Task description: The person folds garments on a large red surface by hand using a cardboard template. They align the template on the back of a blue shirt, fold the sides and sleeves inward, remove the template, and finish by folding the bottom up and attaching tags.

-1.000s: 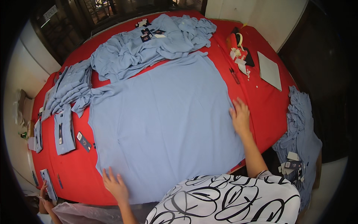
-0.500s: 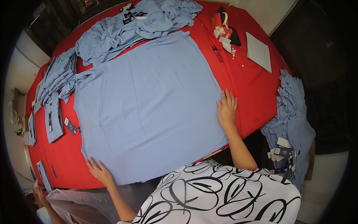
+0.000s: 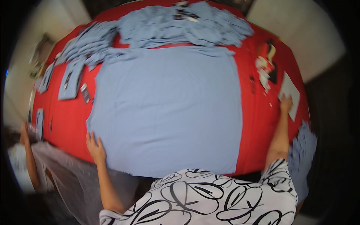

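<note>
A light blue garment [image 3: 168, 108] lies spread flat over the red cloth of the table in front of me. My left hand [image 3: 96, 149] rests open on its lower left edge, fingers apart. Far to the right, my right hand [image 3: 286, 104] touches the left edge of a flat white board [image 3: 292, 93]. Blur hides how its fingers are set, so a grip on the board cannot be made out.
Crumpled blue garments [image 3: 157, 28] with tags lie at the back. Folded ones [image 3: 71, 79] lie at the left near a loose tag [image 3: 85, 93]. Small scissors [image 3: 252, 84] and white bits [image 3: 264, 77] are at the right. Another person's hand [image 3: 24, 133] holds clear plastic at far left.
My right hand has left the garment's right edge and reached right to the white board. My left hand stays at the garment's left edge. The view has shifted.
</note>
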`<state>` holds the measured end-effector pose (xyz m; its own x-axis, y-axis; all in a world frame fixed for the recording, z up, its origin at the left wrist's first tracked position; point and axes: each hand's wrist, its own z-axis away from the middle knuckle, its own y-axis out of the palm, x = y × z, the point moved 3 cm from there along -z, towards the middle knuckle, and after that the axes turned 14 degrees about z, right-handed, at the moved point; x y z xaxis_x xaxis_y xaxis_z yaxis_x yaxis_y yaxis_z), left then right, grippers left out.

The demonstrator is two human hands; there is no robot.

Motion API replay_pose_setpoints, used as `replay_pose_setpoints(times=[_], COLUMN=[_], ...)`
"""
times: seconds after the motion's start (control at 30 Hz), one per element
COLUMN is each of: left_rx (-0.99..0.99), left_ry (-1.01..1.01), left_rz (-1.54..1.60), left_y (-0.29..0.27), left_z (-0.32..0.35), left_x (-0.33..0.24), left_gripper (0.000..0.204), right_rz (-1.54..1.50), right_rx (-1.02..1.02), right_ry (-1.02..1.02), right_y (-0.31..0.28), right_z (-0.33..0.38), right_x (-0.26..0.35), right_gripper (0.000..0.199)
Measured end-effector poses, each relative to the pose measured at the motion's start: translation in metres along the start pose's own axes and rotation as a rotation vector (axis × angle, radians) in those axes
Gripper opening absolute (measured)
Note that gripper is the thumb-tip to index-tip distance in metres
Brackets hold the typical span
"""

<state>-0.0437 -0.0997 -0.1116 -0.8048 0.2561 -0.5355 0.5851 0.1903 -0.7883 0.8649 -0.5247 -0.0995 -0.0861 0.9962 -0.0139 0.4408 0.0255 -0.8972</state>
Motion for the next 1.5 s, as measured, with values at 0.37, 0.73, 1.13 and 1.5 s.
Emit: replay_pose_setpoints(times=[0.37, 0.73, 1.13, 1.5], left_rx=[-0.109, -0.083, -0.04, -0.065], left_ry=[-0.118, -0.047, 0.035, 0.05], left_rz=[0.114, -0.053, 0.015, 0.144], left_y=[-0.009, -0.012, -0.008, -0.01], left_z=[0.004, 0.004, -0.031, -0.035], left_x=[-0.011, -0.012, 0.007, 0.014], left_gripper=[0.045, 0.043, 0.056, 0.062], right_rz=[-0.192, -0.364, -1.372, -0.713], right_rx=[0.431, -0.102, 0.692, 0.465], right_ry=[-0.241, -0.239, -1.208, -1.21], right_y=[0.073, -0.138, -0.439, -0.281], right_z=[-0.073, -0.037, 0.334, 0.47], right_x=[-0.035, 0.059, 0.408, 0.552], right_gripper=[0.068, 0.045, 0.037, 0.037])
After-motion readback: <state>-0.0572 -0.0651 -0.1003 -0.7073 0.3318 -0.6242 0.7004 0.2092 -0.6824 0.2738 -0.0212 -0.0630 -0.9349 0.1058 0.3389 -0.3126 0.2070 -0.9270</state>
